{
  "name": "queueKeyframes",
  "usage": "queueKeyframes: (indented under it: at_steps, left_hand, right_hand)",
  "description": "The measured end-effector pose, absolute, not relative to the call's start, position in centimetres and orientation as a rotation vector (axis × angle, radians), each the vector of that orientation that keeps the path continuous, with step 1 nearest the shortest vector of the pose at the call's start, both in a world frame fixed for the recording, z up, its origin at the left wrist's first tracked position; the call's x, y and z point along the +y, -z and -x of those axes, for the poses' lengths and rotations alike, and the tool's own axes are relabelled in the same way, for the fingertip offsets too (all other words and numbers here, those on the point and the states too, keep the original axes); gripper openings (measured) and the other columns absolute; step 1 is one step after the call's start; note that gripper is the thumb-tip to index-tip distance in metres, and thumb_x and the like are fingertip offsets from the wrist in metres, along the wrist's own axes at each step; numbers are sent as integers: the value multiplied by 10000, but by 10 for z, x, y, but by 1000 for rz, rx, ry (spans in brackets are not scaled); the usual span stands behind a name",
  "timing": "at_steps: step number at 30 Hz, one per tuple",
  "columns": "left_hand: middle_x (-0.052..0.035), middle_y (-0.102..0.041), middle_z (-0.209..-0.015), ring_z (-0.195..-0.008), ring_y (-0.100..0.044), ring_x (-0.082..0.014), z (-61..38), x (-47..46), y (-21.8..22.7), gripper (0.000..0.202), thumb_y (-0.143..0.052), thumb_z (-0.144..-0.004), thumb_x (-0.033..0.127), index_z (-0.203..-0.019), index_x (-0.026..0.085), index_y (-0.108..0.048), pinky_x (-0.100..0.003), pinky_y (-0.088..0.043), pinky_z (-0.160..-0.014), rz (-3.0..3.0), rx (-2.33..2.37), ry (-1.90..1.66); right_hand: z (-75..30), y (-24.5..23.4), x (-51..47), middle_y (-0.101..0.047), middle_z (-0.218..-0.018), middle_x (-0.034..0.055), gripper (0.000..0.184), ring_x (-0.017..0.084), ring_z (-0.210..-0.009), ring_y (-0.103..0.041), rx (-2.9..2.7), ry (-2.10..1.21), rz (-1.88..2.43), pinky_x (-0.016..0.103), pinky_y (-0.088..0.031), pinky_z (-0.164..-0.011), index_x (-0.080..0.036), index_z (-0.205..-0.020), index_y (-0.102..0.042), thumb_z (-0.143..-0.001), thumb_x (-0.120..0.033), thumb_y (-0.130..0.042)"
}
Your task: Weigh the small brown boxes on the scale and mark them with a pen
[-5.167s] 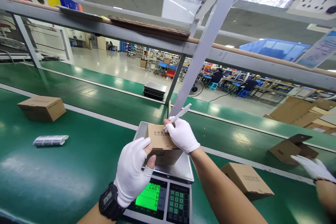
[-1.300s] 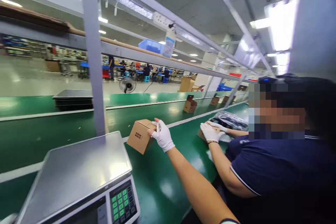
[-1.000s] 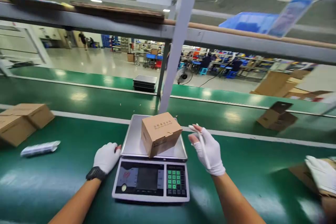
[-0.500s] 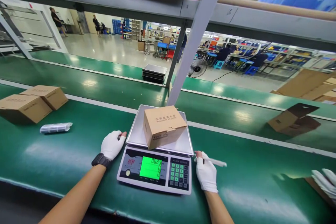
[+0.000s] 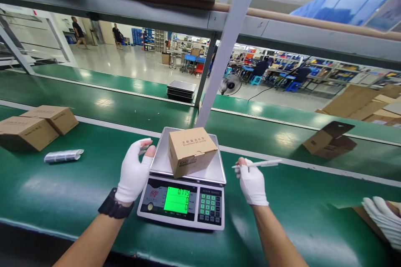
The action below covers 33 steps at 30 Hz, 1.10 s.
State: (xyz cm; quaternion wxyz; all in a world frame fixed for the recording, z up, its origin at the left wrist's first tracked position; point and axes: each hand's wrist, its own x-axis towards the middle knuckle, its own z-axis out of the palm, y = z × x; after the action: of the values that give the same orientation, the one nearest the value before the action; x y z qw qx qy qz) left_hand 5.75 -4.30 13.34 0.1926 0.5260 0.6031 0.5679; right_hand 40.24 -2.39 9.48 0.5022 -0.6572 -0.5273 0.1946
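Observation:
A small brown cardboard box (image 5: 191,151) stands on the steel pan of a digital scale (image 5: 163,162), whose green display (image 5: 177,200) is lit. My left hand (image 5: 134,171), in a white glove with a black watch at the wrist, hovers open just left of the pan, holding nothing. My right hand (image 5: 252,181), also gloved, is to the right of the scale and grips a white pen (image 5: 258,164) that points right.
The scale sits on a green conveyor belt (image 5: 62,192). Two closed cardboard boxes (image 5: 34,125) and a silvery wrapped packet (image 5: 62,156) lie at the left. An open box (image 5: 328,142) lies at the right. A co-worker's gloved hand (image 5: 382,219) is at the lower right. A grey frame post (image 5: 225,50) rises behind the scale.
My left hand has lifted off the belt beside the scale and opened. My right hand has risen with the pen. The display reading has changed.

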Motion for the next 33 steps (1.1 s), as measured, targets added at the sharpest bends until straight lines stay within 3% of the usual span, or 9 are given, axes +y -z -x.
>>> queueKeyframes:
  at_steps: [2,5,8,15,20,33]
  left_hand:
    - [-94,-558,-1272,-1158,-530,-264,-72,-40,-149,605,-556,-807,642,-1207,189,-552,-420,-403,-1056,-1561,1570,-1612]
    - [-145,-348,-1475,-1340,-364,-328,-96,-35,-153,952,-692,-688,670,-1428,191,-334,-491,-284,-1149,-1659,1398,-1546]
    - [-183,-320,-1471,-1348,-354,-340,-110,-24,-149,1142,-784,-615,623,-1481,166,-196,-497,-285,-1156,-1629,1277,-1464]
    - [-190,-461,-1356,-1197,-523,-319,-89,-4,-159,1156,-843,-579,528,-1458,134,-205,-466,-443,-1059,-1393,983,-1301]
    - [-181,-498,-1320,-1144,-561,-318,-87,-1,-152,1156,-858,-570,514,-1460,160,-212,-461,-495,-999,-1383,964,-1316]
    - [-167,-448,-1367,-1179,-536,-312,-88,3,-144,1109,-850,-581,512,-1449,170,-250,-450,-459,-1042,-1431,980,-1357]
  right_hand:
    - [-388,-127,-17,-574,-599,19,541,166,-514,-523,-1293,-479,1470,261,-419,-500,-190,-747,-583,-867,-702,-460]
    - [-362,-168,-10,-578,-608,18,510,166,-534,-534,-1408,-434,1356,260,-433,-537,-193,-753,-584,-895,-666,-460]
    - [-333,-197,-8,-596,-642,21,472,176,-594,-563,-1539,-373,1250,262,-443,-597,-199,-743,-576,-925,-618,-453]
    - [-289,-230,6,-621,-698,-2,352,170,-663,-591,-1902,-586,1110,248,-436,-638,-197,-747,-583,-925,-492,-508]
    - [-269,-234,30,-634,-669,8,291,182,-661,-602,-2012,-468,1318,265,-430,-656,-198,-709,-582,-919,-378,-491]
    - [-259,-228,40,-678,-713,40,306,204,-707,-631,-2019,-369,1427,273,-426,-665,-201,-655,-602,-914,-310,-481]
